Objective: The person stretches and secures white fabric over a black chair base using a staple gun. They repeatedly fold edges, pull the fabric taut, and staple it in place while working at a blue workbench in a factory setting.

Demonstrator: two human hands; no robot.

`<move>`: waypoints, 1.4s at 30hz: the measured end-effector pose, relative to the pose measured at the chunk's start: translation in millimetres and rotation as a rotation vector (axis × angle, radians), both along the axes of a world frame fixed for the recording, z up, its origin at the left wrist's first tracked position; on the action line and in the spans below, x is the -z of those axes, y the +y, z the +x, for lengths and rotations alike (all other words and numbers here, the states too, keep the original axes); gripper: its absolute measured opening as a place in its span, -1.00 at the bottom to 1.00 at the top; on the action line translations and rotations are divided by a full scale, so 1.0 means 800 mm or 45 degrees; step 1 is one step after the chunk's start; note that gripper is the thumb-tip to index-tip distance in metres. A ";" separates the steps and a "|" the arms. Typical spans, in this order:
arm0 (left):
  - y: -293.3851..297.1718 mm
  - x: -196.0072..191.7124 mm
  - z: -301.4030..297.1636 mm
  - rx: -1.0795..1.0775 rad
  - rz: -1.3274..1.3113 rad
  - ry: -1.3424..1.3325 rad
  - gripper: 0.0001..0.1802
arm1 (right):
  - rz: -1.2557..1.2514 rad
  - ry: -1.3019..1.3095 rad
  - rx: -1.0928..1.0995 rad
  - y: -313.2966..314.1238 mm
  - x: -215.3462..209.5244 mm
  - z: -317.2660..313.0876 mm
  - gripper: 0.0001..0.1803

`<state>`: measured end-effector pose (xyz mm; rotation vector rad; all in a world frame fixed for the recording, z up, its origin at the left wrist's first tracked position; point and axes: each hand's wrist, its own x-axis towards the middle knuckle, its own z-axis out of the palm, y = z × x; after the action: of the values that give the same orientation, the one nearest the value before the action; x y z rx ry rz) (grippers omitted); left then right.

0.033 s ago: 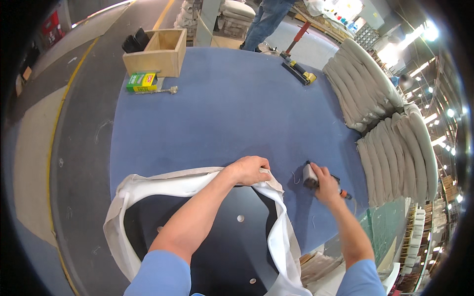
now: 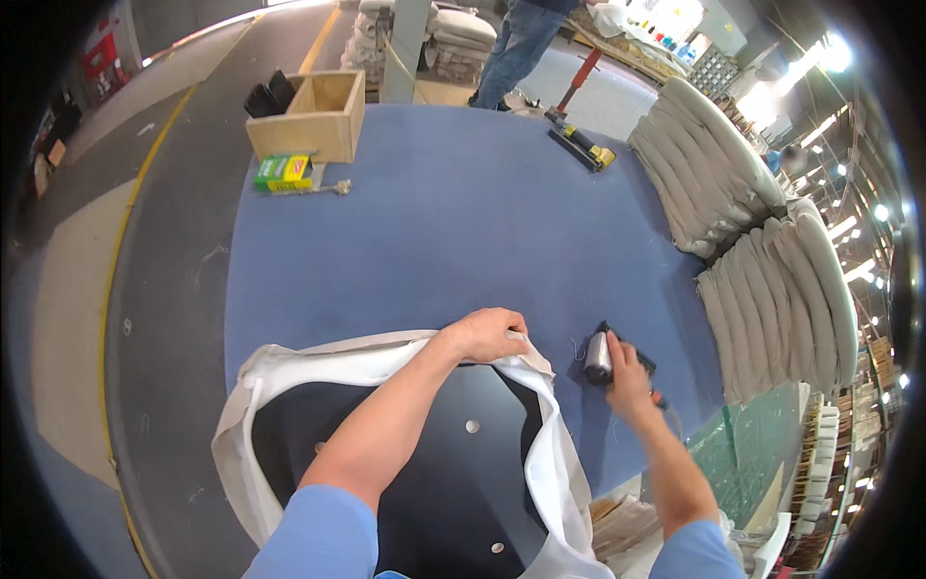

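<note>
In front of me lies a dark, curved seat panel point(image 2: 424, 482) with small round holes, underside up. White padding point(image 2: 318, 372) and a beige fabric cover point(image 2: 231, 425) wrap its rim, the fabric edge loose along the sides. My left hand point(image 2: 487, 334) is closed on the fabric edge at the panel's far right corner, the arm crossing over the panel. My right hand point(image 2: 629, 378) grips a silver and black air staple gun point(image 2: 598, 357) with an orange hose fitting. The staple gun is over the blue table, right of the panel and apart from it.
The blue table point(image 2: 415, 222) carries a wooden box point(image 2: 323, 125), a green and yellow carton point(image 2: 284, 172) and a yellow and black staple gun point(image 2: 584, 147). Stacked beige cushions point(image 2: 709, 164) line the right edge. A person in jeans point(image 2: 521, 53) stands beyond the table.
My right hand has turned the staple gun, so more of its silver body shows, and shifted it slightly left. My left hand keeps its hold on the fabric. The view has tilted slightly.
</note>
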<state>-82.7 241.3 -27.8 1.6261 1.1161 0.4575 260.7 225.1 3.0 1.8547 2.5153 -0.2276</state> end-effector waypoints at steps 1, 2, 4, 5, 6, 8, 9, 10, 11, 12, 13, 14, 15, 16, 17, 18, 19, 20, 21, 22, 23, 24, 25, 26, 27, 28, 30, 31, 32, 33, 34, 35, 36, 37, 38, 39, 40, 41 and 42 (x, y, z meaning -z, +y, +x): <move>0.000 0.001 0.002 0.010 0.001 -0.022 -0.54 | 0.069 0.013 -0.063 -0.023 0.011 0.008 -0.08; 0.001 0.005 0.001 -0.001 0.056 -0.032 -0.55 | 0.144 0.032 -0.140 -0.041 0.018 0.009 -0.06; -0.005 0.018 -0.015 -0.085 0.144 -0.014 -0.55 | 0.189 0.204 -0.170 -0.080 0.008 -0.006 -0.15; -0.010 0.017 -0.014 -0.160 0.222 -0.022 -0.58 | 0.197 0.285 -0.142 -0.112 -0.002 -0.004 -0.19; -0.015 0.013 -0.009 -0.232 0.303 -0.037 -0.60 | 0.170 0.328 -0.078 -0.143 -0.011 0.005 -0.25; -0.034 -0.003 0.002 -0.426 0.507 -0.040 -0.64 | 0.079 0.423 0.103 -0.202 -0.013 0.038 -0.34; -0.048 -0.014 0.002 -0.561 0.634 -0.010 -0.67 | 0.013 0.490 0.203 -0.226 -0.006 0.054 -0.38; -0.065 -0.023 0.000 -0.690 0.768 0.024 -0.69 | -0.087 0.495 0.314 -0.250 0.003 0.066 -0.43; -0.087 -0.027 0.001 -0.775 0.798 -0.050 -0.74 | -0.188 0.491 0.435 -0.271 0.008 0.077 -0.47; -0.113 -0.024 -0.006 -0.818 0.932 -0.085 -0.77 | -0.338 0.676 0.576 -0.288 0.011 0.080 -0.46; -0.140 -0.024 -0.019 -0.849 1.069 -0.121 -0.79 | -0.492 0.859 0.721 -0.308 0.013 0.082 -0.45; -0.172 -0.026 -0.041 -0.860 1.141 -0.032 -0.78 | -0.646 1.041 0.884 -0.325 0.015 0.087 -0.45; -0.206 -0.037 -0.060 -0.879 1.104 0.039 -0.77 | -0.707 1.046 0.879 -0.340 0.015 0.100 -0.46; -0.246 -0.046 -0.078 -1.098 0.907 0.053 -0.76 | -0.749 1.054 0.892 -0.353 0.018 0.116 -0.47; -0.307 -0.043 -0.144 -1.325 0.876 0.206 -0.75 | -0.852 1.098 0.807 -0.354 0.027 0.111 -0.47; -0.355 -0.053 -0.171 -1.444 0.903 0.415 -0.72 | -0.917 1.072 0.798 -0.365 0.032 0.127 -0.49; -0.412 -0.062 -0.208 -1.605 0.805 0.543 -0.67 | -0.995 1.065 0.747 -0.368 0.039 0.135 -0.50; -0.471 -0.075 -0.245 -1.700 0.711 0.746 -0.63 | -1.088 1.068 0.662 -0.367 0.047 0.136 -0.51; -0.536 -0.080 -0.265 -1.783 0.673 1.008 -0.59 | -1.141 1.135 0.658 -0.370 0.056 0.131 -0.61; -0.575 -0.077 -0.261 -1.878 0.358 1.018 -0.54 | -1.173 1.101 0.686 -0.373 0.057 0.137 -0.60; -0.597 -0.065 -0.237 -1.987 0.023 0.662 -0.53 | -1.190 1.048 0.733 -0.375 0.053 0.151 -0.60; -0.631 -0.049 -0.209 -2.116 -0.449 0.220 -0.56 | -1.222 0.988 0.758 -0.379 0.049 0.160 -0.59; -0.658 -0.036 -0.184 -2.041 -0.654 -0.096 -0.56 | -1.269 1.072 0.767 -0.385 0.049 0.171 -0.62; -0.684 -0.032 -0.173 -1.600 -0.955 -0.643 -0.54 | -1.319 1.179 0.792 -0.390 0.052 0.173 -0.63; -0.707 -0.022 -0.155 -1.583 -1.028 -0.736 -0.54 | -1.346 1.281 0.835 -0.398 0.051 0.181 -0.64; -0.730 -0.009 -0.135 -1.624 -1.042 -0.856 -0.54 | -1.394 1.369 0.853 -0.402 0.051 0.180 -0.64; -0.758 0.002 -0.109 -1.664 -1.021 -0.985 -0.54 | -1.427 1.509 0.964 -0.417 0.049 0.184 -0.70; -0.770 0.004 -0.100 -1.676 -0.997 -1.032 -0.54 | -1.426 1.552 1.000 -0.425 0.052 0.188 -0.71; -0.781 0.004 -0.096 -1.689 -0.971 -1.063 -0.54 | -1.427 1.595 1.036 -0.431 0.056 0.190 -0.73; -0.785 0.008 -0.090 -1.681 -0.958 -1.100 -0.53 | -1.442 1.560 1.004 -0.436 0.059 0.200 -0.75; -0.786 0.009 -0.086 -1.672 -0.933 -1.132 -0.53 | -1.454 1.536 0.964 -0.436 0.060 0.210 -0.77; -0.788 0.010 -0.081 -1.660 -0.913 -1.161 -0.53 | -1.464 1.509 0.924 -0.435 0.063 0.216 -0.80; -0.793 0.009 -0.077 -1.657 -0.897 -1.176 -0.53 | -1.389 1.469 0.914 -0.435 0.065 0.215 -0.78; -0.803 0.006 -0.075 -1.673 -0.871 -1.186 -0.53 | -1.331 1.432 0.896 -0.439 0.064 0.210 -0.77; -0.815 0.002 -0.072 -1.688 -0.845 -1.198 -0.53 | -1.270 1.397 0.878 -0.442 0.063 0.203 -0.76; -0.824 -0.001 -0.069 -1.692 -0.828 -1.209 -0.53 | -1.218 1.582 0.804 -0.448 0.062 0.198 -0.77; -0.830 -0.003 -0.067 -1.696 -0.802 -1.221 -0.53 | -1.094 1.752 0.821 -0.449 0.061 0.189 -0.79; -0.831 -0.006 -0.060 -1.695 -0.788 -1.238 -0.53 | -0.961 1.907 0.855 -0.455 0.060 0.181 -0.81; -0.831 -0.011 -0.054 -1.687 -0.770 -1.256 -0.53 | -0.822 2.061 0.886 -0.456 0.056 0.176 -0.82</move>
<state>-126.3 -423.6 -19.3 -0.1390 1.1898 1.3863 401.5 -139.3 -41.7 2.3611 1.2294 -2.9779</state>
